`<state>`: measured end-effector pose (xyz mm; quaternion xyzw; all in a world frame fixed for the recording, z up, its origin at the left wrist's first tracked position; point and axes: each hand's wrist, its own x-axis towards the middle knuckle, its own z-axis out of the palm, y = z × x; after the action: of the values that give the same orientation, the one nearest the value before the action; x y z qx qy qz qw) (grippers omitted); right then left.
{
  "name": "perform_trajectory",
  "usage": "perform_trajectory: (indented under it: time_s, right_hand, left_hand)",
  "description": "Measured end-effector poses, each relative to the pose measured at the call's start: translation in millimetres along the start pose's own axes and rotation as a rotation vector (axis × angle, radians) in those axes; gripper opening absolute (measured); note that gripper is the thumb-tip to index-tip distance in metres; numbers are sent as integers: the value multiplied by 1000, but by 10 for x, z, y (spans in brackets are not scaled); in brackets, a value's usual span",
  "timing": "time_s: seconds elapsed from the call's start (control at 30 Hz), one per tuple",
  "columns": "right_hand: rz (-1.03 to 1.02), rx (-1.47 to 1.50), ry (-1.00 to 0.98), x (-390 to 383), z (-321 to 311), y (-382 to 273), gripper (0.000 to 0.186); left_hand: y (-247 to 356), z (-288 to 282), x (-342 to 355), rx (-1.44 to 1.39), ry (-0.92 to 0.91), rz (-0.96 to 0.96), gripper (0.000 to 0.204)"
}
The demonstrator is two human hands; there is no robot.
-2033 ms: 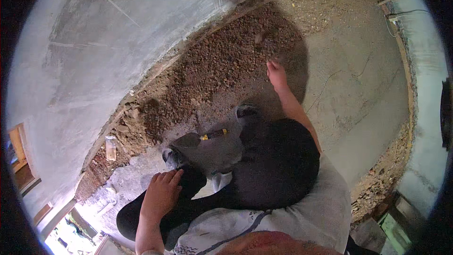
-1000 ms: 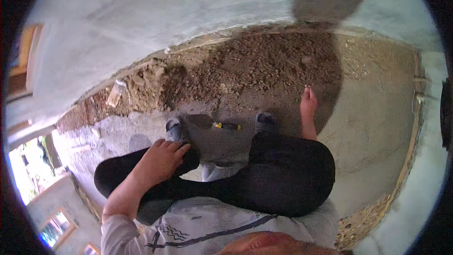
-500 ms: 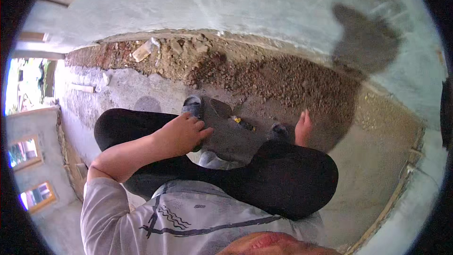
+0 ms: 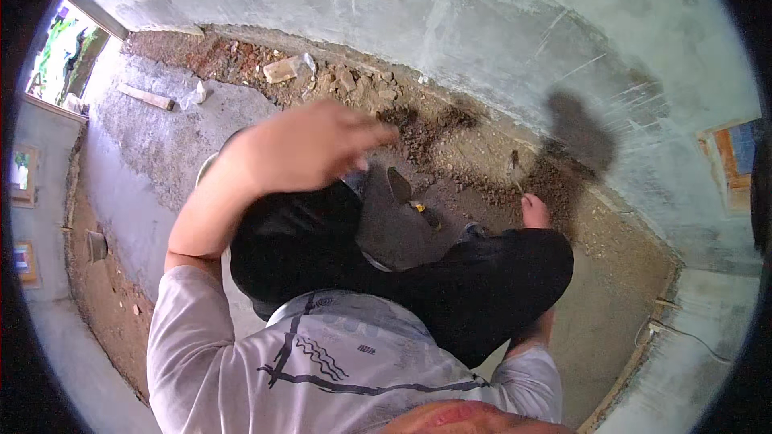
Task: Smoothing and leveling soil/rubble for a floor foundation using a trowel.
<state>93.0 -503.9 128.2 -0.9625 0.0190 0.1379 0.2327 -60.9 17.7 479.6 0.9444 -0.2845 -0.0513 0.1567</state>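
Note:
My left hand (image 4: 310, 149) is raised over my bent left knee, blurred, with its fingers stretched toward the right and nothing seen in them. On the grey ground between my feet lies what looks like a trowel (image 4: 400, 185), with a leaf-shaped grey blade and a yellow-and-dark handle. My right hand (image 4: 535, 210) is beyond my right knee, close to the dark loose soil (image 4: 490, 201). Its fingers are bent together at a thin, pale stick-like thing (image 4: 517, 177) that points away from me; the kind is too small to tell.
A strip of rubble and soil (image 4: 362, 84) runs along the plastered wall (image 4: 362, 0). A pale block (image 4: 281, 70) lies in it, with clear plastic beside it. At the far left are a wooden piece (image 4: 146, 96) and a white lump (image 4: 199, 93); a bucket (image 4: 96, 246) stands nearer.
My left hand has risen from beside my left shoe and moved away from me. A thin thing now shows at my right hand's fingers. The whole view has turned, and more soil is bared.

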Motion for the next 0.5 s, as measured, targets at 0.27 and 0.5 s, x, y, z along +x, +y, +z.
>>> perform_trajectory:
  time_s: [0.27,0.5]
  right_hand:
    - [-12,-200,-177,-480,-1536,-26,43]
    - [-227,-933,-709,-249,-1807,-1514,41]
  left_hand:
    - [-1677,582,-826,-579,466,-327,43]
    - [-3537,3571,-1505,-1783,199,-847,44]
